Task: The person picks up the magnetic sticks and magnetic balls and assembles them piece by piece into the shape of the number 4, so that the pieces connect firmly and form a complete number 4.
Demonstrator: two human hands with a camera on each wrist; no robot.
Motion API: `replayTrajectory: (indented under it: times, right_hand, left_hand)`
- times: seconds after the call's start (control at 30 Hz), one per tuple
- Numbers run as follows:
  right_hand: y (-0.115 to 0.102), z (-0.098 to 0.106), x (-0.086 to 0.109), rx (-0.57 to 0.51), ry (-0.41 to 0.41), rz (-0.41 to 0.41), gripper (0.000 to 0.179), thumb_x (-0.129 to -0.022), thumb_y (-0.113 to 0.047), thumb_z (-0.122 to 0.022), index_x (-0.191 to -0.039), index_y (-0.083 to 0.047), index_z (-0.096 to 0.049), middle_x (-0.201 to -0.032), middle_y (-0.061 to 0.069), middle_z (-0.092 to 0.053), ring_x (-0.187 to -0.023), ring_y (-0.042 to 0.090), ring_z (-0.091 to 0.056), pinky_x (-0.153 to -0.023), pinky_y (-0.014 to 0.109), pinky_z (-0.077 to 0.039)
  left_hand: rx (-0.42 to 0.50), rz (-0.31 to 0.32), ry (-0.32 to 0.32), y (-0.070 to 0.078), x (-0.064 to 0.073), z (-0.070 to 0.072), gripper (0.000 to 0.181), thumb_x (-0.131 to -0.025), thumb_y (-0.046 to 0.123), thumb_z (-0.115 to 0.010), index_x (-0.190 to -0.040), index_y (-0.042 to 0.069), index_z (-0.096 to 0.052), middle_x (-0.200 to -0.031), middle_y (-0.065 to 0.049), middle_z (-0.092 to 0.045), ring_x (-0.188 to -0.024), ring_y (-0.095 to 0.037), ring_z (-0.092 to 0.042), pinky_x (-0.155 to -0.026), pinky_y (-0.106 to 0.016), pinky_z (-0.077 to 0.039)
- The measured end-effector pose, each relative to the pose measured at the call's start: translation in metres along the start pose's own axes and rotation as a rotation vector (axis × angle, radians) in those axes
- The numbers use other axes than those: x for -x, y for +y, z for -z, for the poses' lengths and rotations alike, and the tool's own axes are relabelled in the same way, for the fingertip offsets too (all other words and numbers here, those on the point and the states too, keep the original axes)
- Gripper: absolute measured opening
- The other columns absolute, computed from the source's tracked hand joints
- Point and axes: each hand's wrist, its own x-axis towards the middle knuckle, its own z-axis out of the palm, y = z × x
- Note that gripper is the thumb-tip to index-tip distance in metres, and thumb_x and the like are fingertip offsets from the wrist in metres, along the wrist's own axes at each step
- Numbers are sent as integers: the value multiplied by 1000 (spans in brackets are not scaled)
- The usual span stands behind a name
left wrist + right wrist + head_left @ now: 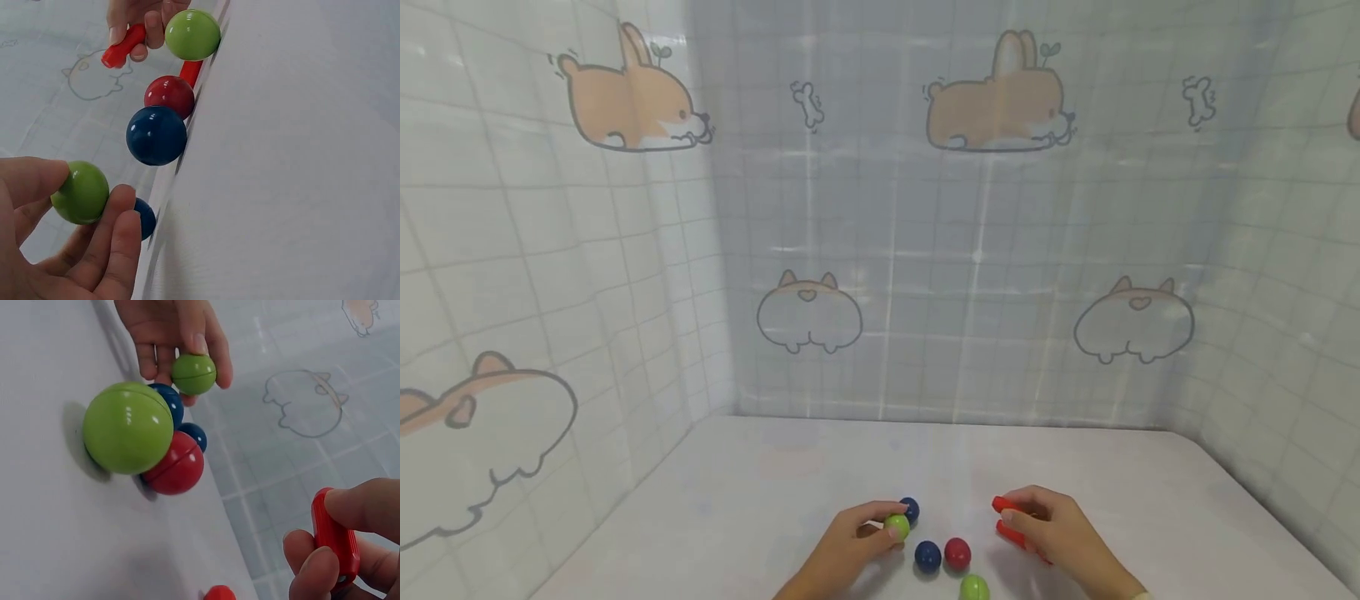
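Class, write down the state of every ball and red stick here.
Held green ball: lifted, pinched by the left hand
Other green ball: on the table
Red ball: on the table
Nearer blue ball: on the table
Farther blue ball: on the table
Held red stick: lifted, gripped by the right hand
Other red stick: on the table

This looks like a small curtained-off booth, though whether it stands in a home, an office or a lab cannot be told. Thin, translucent sheeting (925,225) printed with grid lines, cartoon corgis (1000,108) and little bones (808,106) hangs behind and along both sides of a plain white counter (760,471), screening off whatever lies beyond.
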Motion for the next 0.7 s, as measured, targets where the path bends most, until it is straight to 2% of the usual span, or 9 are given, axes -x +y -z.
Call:
replayTrajectory:
  times: [0.2, 0.37, 0.5, 0.7]
  right_hand:
    - [-2, -4, -1, -74, -101, 64, 42, -86, -35, -73, -115, -6, -66, -97, 8, -66, -80, 22, -61, -66, 31, -51]
    - [-8, -12, 2, -91, -178, 112, 41, -88, -34, -71, -116, -5, -66, -89, 10, -64, -67, 22, -56, -56, 29, -48]
    - [-12, -17, 5, -69, -187, 99, 36, -88, -31, -72, -114, -7, -67, -96, 7, -66, -68, 21, -57, -60, 32, -50]
    - [-10, -21, 6, -63, -170, 49, 33, -86, -31, -74, -111, -10, -68, -94, 6, -67, -68, 22, -58, -64, 35, -51]
  left_hand:
    - [-10, -23, 18, -2, -2, 2, 35, -92, 18, -66, -124, 6, -63, -103, -7, -63, -88, -23, -66, -74, -29, -53]
    - [-56, 41, 44, 1, -2, 2, 39, -88, 24, -70, -125, 11, -64, -111, -4, -63, -89, -21, -61, -76, -35, -53]
    - [-95, 98, 98, 0, -5, -4, 40, -84, 24, -75, -122, 15, -65, -108, -2, -62, -86, -20, -57, -73, -35, -52]
    - [-110, 121, 144, 2, -6, -11, 41, -81, 23, -78, -120, 16, -67, -103, -1, -61, -81, -20, -54, -69, -32, -48]
